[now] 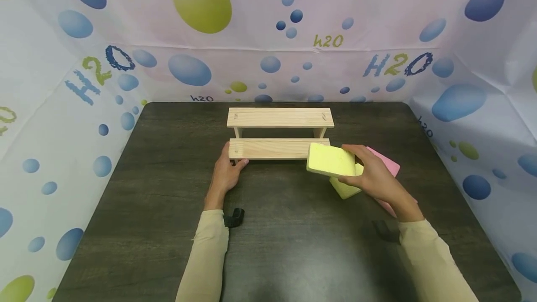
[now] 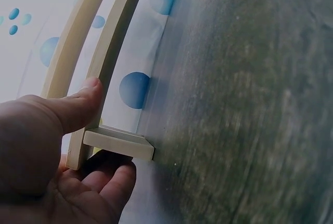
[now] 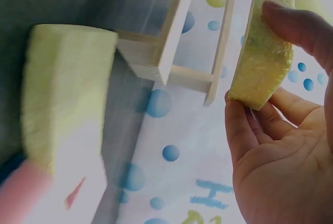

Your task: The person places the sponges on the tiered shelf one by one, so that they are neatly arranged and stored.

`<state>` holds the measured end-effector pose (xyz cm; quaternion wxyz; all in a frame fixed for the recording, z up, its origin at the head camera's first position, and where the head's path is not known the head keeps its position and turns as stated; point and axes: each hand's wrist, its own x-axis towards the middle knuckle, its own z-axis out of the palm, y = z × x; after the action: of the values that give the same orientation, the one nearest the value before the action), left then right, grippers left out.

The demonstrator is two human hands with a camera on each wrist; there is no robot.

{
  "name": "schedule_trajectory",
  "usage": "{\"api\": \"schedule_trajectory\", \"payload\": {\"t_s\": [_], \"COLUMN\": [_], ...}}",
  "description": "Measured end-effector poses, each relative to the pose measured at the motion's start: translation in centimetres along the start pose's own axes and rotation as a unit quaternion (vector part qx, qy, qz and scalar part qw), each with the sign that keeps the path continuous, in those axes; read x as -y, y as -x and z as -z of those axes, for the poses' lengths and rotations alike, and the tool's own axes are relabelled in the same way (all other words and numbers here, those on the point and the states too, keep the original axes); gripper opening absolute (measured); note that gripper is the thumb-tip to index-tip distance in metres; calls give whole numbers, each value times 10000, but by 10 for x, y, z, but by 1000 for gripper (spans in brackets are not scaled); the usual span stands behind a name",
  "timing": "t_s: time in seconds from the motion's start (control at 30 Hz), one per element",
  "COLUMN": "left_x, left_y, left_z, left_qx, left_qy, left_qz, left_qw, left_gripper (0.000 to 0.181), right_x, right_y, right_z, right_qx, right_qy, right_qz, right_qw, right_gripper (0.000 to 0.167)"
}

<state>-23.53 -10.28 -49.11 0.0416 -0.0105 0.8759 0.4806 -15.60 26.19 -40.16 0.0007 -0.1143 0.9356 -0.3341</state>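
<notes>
A two-tier wooden rack point(image 1: 268, 148) stands at the far middle of the table. My left hand point(image 1: 225, 174) grips the left end of its lower plank; the left wrist view shows the thumb point(image 2: 86, 101) on one side and fingers curled round the other. Over the rack's right front, my right hand point(image 1: 375, 176) holds a yellow sponge point(image 1: 331, 160) by its right end, thumb and fingers on opposite edges. That sponge point(image 3: 263, 62) has porous sides in the right wrist view. Beneath it lies a second yellow sponge point(image 1: 346, 189), partly hidden by the hand.
Pink sponges point(image 1: 385, 161) lie right of the rack, partly under my right hand and forearm. The dark wooden table point(image 1: 168, 199) is bordered by a white sheet point(image 1: 251, 13) with blue and green spots at the back and both sides.
</notes>
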Motion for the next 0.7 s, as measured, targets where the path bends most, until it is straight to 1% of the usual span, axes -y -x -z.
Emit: {"api": "schedule_trajectory", "payload": {"t_s": [0.3,0.6,0.7], "left_x": [1,1,-1], "left_y": [0,0,0], "left_z": [0,0,1], "left_qx": [-1,-49,-34], "left_qy": [-12,-73,-106], "left_qz": [34,76,86], "left_qw": [10000,9999,9999], "left_gripper": [84,83,83], "right_x": [20,37,42], "right_y": [-38,-74,-87], "right_z": [4,1,-1], "right_qx": [218,389,384], "right_qy": [127,206,256], "right_qz": [-116,56,140], "right_qw": [9996,9990,9988], "right_gripper": [82,84,82]}}
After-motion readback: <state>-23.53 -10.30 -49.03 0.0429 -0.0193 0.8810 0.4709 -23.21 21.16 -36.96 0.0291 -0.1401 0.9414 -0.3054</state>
